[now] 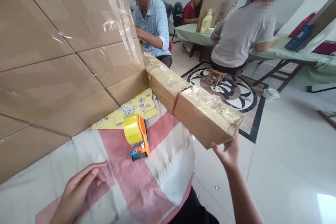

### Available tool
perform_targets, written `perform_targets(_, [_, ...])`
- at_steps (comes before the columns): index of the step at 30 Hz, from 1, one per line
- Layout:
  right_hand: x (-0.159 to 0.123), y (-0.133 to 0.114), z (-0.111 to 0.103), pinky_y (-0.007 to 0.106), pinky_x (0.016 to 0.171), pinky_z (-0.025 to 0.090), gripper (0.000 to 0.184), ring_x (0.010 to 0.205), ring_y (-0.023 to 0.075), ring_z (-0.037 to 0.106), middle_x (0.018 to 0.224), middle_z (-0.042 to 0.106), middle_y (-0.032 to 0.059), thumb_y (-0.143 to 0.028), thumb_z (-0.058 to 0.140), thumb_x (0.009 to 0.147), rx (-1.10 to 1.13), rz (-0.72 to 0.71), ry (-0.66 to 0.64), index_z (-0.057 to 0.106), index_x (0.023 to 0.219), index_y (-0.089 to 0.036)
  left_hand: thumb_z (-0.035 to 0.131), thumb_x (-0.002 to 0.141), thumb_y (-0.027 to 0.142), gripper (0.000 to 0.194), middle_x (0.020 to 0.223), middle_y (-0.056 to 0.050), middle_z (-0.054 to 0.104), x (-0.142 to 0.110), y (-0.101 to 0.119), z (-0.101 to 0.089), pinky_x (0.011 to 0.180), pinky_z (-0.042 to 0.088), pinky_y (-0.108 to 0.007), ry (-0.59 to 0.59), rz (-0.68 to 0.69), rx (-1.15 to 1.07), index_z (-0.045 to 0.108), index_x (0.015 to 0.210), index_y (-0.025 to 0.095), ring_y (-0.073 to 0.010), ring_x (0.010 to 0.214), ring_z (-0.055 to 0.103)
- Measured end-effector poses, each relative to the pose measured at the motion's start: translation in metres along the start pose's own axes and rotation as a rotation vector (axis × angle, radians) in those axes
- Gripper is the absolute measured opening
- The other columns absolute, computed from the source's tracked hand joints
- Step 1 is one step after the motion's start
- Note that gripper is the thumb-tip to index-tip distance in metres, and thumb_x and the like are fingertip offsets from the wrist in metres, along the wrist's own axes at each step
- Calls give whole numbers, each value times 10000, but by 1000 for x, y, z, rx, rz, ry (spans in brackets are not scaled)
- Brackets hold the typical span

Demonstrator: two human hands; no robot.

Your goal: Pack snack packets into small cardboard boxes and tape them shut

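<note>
My right hand point(228, 150) grips the near end of a long cardboard box point(199, 115), thumb on its side and the other fingers mostly hidden behind. Crinkled clear tape covers the box's top, and its near end juts past the table edge. Another taped box point(168, 80) lines up behind it, reaching the cardboard stack. Over the cloth, my left hand point(82, 185) hovers or rests with fingers loosely curled and apart, holding nothing. A tape dispenser point(143, 136) with an orange and blue frame and a yellow roll stands between the hands, nearer the boxes.
A tall wall of taped cardboard boxes point(52, 59) fills the left. Yellow printed sheets point(139, 106) lie at its foot on the pink-and-white tablecloth point(168, 150). One person in a blue shirt point(157, 21) sits beyond; another in grey point(244, 31) sits on a stool point(216, 75).
</note>
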State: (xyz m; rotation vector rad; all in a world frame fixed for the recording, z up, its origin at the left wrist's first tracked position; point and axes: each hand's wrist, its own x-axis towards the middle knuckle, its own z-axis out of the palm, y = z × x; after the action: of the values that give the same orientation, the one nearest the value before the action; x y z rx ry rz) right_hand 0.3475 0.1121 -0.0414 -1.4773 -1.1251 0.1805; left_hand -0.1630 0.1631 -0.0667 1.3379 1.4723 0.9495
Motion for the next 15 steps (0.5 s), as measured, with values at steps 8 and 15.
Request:
perform_targets(8, [9, -26, 55, 386, 757, 607, 1157, 1252, 339, 511, 1442, 378, 195, -432, 838, 652, -99, 99, -78, 170, 1576, -234, 695, 813, 624, 420, 694, -9, 676, -2, 3, 3, 660, 534, -255, 14, -57, 22, 768, 971, 242, -175, 656, 589])
perform_targets(15, [21, -21, 65, 409, 821, 583, 1170, 1271, 344, 495, 1409, 404, 176, -435, 856, 627, -182, 108, -51, 192, 1569, -230, 652, 862, 598, 409, 725, -20, 671, -1, -5, 4, 679, 534, -266, -26, -66, 51, 757, 1028, 238, -184, 691, 591])
